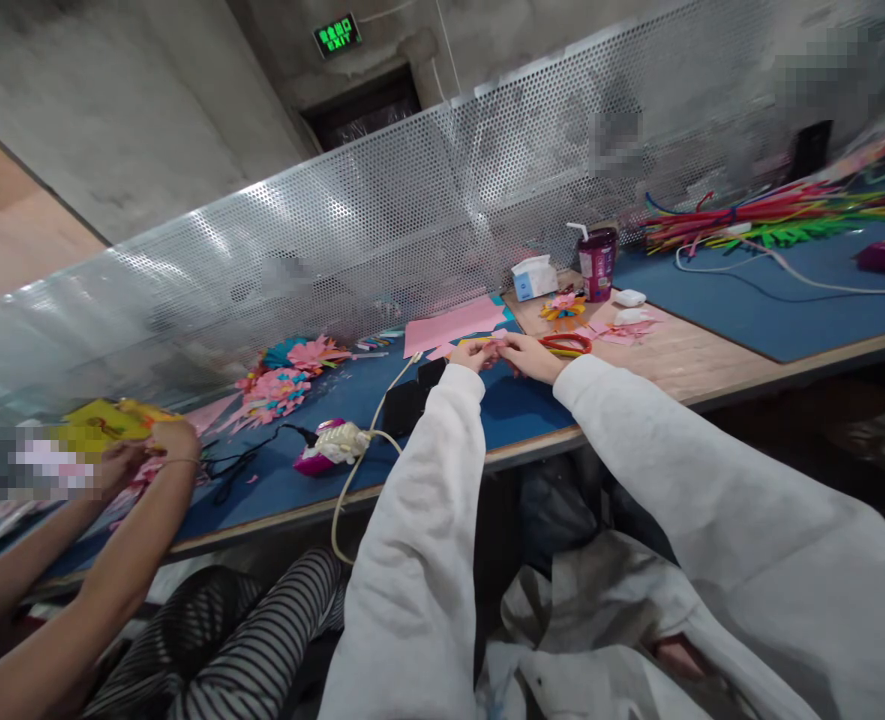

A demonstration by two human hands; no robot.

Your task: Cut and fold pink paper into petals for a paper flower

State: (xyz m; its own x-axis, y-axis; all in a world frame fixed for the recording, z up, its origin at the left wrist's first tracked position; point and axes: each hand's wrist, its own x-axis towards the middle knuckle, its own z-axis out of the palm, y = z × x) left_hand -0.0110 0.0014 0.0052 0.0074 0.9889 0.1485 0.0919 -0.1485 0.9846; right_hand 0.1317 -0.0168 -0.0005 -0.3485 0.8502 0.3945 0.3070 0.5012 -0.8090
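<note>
Head view, far left: a co-worker's hands [174, 440] blur over the blue tabletop [517, 405], their grip impossible to tell.
Paper flowers: fringed pink-and-blue clusters [281, 392] lie right of them.
Left hand [474, 353]: fingertips pinch a small pink paper piece [500, 335], just nearer than a pink sheet [449, 326].
Pink paper piece: between both hands, likely feather-light, thin and dry, quick to crease or tear; its edges look the safest hold.
Right hand [526, 357]: fingertips close on it from the right, exact finger placement too small to tell.
Drink cup [598, 265]: upright, farther right, straw in.
</note>
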